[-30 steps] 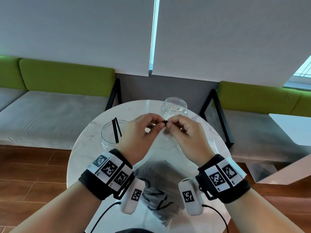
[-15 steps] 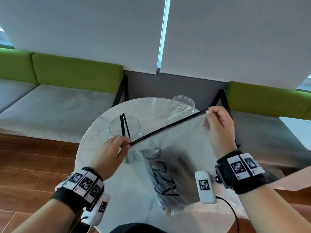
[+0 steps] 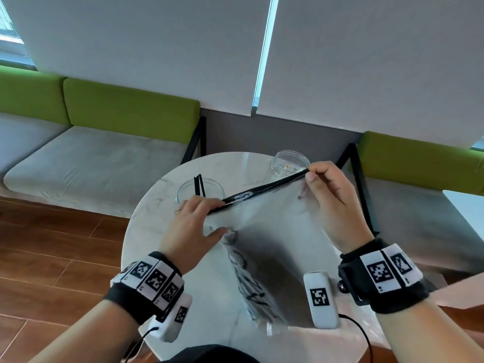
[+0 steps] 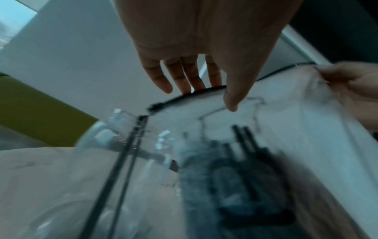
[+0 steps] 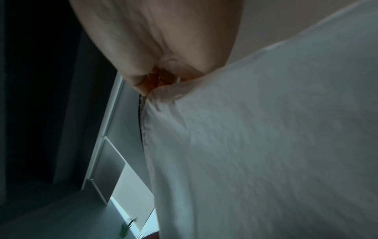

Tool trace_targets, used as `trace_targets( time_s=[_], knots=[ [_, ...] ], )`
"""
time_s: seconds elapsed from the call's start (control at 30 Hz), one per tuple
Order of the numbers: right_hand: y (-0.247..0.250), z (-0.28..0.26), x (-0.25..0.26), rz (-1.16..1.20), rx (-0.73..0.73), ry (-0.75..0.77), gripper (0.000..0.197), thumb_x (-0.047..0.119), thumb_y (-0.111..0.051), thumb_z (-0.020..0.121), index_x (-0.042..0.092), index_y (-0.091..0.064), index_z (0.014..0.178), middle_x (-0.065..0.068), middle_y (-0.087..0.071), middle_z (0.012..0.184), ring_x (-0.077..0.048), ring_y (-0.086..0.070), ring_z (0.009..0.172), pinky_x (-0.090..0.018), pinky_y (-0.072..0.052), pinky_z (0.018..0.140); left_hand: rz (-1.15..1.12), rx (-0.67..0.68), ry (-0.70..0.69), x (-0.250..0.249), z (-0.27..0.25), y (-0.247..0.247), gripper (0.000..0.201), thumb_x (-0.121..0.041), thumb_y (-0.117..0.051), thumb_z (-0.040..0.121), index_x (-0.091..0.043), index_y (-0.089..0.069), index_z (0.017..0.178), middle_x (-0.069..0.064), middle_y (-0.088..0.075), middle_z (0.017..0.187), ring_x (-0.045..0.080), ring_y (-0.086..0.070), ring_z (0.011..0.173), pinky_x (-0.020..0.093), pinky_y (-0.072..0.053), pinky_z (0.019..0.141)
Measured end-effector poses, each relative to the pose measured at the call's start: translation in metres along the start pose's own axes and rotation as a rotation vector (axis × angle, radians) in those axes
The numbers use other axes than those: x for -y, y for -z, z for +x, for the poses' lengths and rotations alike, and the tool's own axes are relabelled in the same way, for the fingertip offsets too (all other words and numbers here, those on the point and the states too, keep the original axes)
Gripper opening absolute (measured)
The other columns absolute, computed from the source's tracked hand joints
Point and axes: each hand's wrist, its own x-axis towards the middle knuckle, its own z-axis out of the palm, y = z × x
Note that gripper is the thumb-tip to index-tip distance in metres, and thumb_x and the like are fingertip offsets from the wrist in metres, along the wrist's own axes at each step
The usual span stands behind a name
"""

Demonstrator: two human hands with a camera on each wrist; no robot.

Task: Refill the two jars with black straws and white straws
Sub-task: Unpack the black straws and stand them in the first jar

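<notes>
A translucent zip bag [image 3: 275, 231] with a black zip strip hangs over the round marble table [image 3: 157, 218]. Black straws [image 3: 251, 284] lie inside it. My right hand [image 3: 324, 195] pinches the strip's right end; in the right wrist view its fingers [image 5: 141, 82] close on the bag [image 5: 266, 145]. My left hand [image 3: 199, 218] grips the rim near the left end, fingers [image 4: 192, 80] over the strip and thumb on the front wall. Behind the left hand stands a glass jar [image 3: 183, 189] holding two black straws [image 3: 199, 184]. A second glass jar [image 3: 289, 161] stands at the back right.
Benches with green backs and grey cushions [image 3: 91, 158] run along the wall behind the table, with black metal frames [image 3: 353, 166] close to its far edge. A white tabletop corner [image 3: 466, 205] sits at the right. Wooden floor [image 3: 52, 244] lies to the left.
The hands, together at the zip's middle a second ago, pulled apart along the strip. Since then my left hand has slid right along the rim, and its fingers now lie over the edge.
</notes>
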Motion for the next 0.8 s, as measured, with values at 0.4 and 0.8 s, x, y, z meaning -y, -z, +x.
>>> trace_targets(
  time_s=[0.4, 0.8],
  knots=[
    [0.015, -0.003, 0.005, -0.165, -0.036, 0.103, 0.022, 0.004, -0.044, 0.099, 0.022, -0.053, 0.089, 0.02, -0.056, 0.075, 0.005, -0.05, 0.072, -0.01, -0.039, 0.074, -0.044, -0.004, -0.175, -0.031, 0.007, 0.025, 0.027, -0.044, -0.046, 0.083, -0.027, -0.065, 0.071, -0.012, -0.054, 0.122, 0.011, -0.042, 0.115, 0.024, -0.029, 0.094],
    [0.013, -0.03, -0.001, -0.783, -0.003, 0.528, 0.029, 0.025, -0.055, 0.087, 0.012, -0.054, 0.113, -0.001, -0.055, 0.117, -0.023, -0.048, 0.114, -0.039, -0.037, 0.099, -0.065, 0.339, 0.074, -0.032, 0.015, -0.01, 0.105, -0.079, -0.051, 0.054, -0.031, -0.029, 0.145, -0.014, -0.034, 0.148, 0.007, -0.04, 0.131, 0.03, -0.036, 0.107]
  ],
)
